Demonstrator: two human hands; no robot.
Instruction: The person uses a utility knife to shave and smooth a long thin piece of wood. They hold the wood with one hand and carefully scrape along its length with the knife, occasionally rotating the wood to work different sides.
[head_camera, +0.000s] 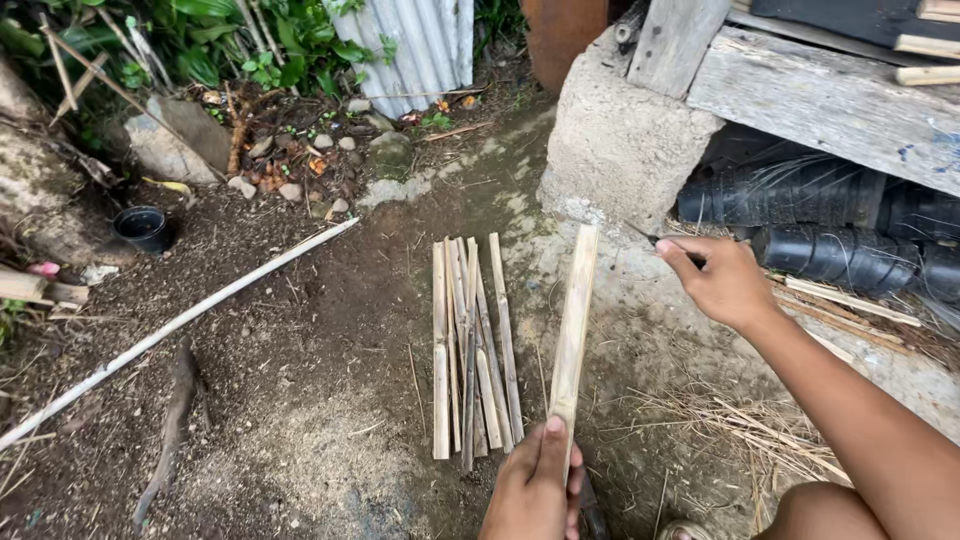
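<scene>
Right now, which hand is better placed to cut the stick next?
The right hand, probably: it grips a thin blade just beside the top of the bamboo strip. The left hand is busy holding the strip's lower end upright.

Soft, even daylight, faint shadows, sharp focus, slight bending at edges.

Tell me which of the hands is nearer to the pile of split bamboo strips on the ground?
Left. The left hand grips the bamboo slat just right of the pile of split strips; the right hand holds a knife farther right, near the concrete block.
</scene>
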